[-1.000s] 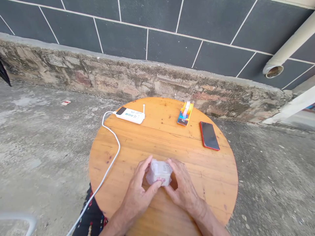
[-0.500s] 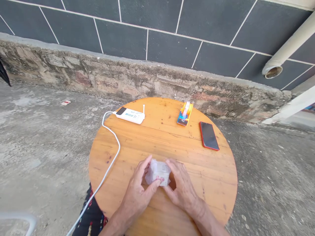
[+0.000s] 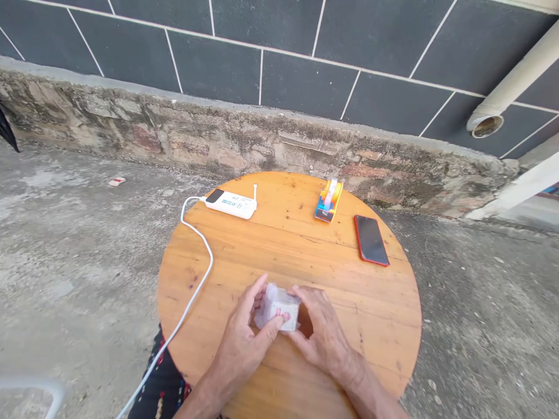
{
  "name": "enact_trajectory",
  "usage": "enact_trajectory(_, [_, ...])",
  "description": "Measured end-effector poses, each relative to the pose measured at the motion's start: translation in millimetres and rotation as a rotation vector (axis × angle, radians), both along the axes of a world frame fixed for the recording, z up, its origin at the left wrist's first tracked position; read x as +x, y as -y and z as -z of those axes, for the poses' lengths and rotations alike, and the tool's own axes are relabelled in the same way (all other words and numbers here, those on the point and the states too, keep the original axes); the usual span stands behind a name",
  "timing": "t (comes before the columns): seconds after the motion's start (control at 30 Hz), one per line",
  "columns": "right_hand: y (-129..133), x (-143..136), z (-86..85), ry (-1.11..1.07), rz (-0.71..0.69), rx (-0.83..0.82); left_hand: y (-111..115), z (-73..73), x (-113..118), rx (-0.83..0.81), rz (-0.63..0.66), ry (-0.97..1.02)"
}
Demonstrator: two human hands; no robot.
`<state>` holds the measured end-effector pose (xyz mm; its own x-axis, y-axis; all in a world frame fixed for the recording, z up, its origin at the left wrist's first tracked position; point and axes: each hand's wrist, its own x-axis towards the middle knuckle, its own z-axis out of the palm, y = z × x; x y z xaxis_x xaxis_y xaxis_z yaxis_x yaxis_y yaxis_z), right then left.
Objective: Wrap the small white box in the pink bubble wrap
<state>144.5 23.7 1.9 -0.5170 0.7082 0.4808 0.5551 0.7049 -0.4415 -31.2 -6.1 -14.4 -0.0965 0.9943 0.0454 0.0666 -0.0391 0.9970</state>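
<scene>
Between my two hands, near the front of the round wooden table (image 3: 262, 250), is a small white box in loose clear plastic wrap (image 3: 283, 307) with reddish print on its near face. My left hand (image 3: 247, 331) grips it from the left, thumb pressed on the printed face and fingers curled behind the wrap. From the right, my right hand (image 3: 325, 329) holds it with forefinger along the top edge and thumb at the lower right corner. Wrinkled plastic bulges out on the left side. The underside of the box is hidden.
A yellow and blue tape dispenser (image 3: 329, 201) stands at the back of the table. Right of it lies a red-edged phone (image 3: 371, 240). At the back left, a white power bank-like device (image 3: 231, 204) has a white cable (image 3: 209, 256) running off the table's left edge.
The wrapped box has turned and tilted slightly, shifting a little left, so its printed face shows more. Both hands keep nearly the same grip.
</scene>
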Motion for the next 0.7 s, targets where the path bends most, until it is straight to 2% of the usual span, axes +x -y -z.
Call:
enact_trajectory(0.17, [0.8,0.4,0.0,0.001,0.0,-0.004,-0.1,-0.4,-0.5,-0.01,0.004,-0.01])
enact_trajectory(0.33, [-0.1,0.3,2.5,-0.01,-0.017,0.0,-1.8,2.4,-2.2,0.052,-0.006,-0.086])
enact_trajectory(0.53, [-0.6,-0.2,2.8,-0.015,-0.034,0.004,-2.3,-4.5,-5.5,0.108,0.023,-0.163])
enact_trajectory(0.7, [-0.1,1.3,4.8,-0.002,-0.04,0.0,-4.1,-4.6,-5.9,0.138,0.032,-0.203])
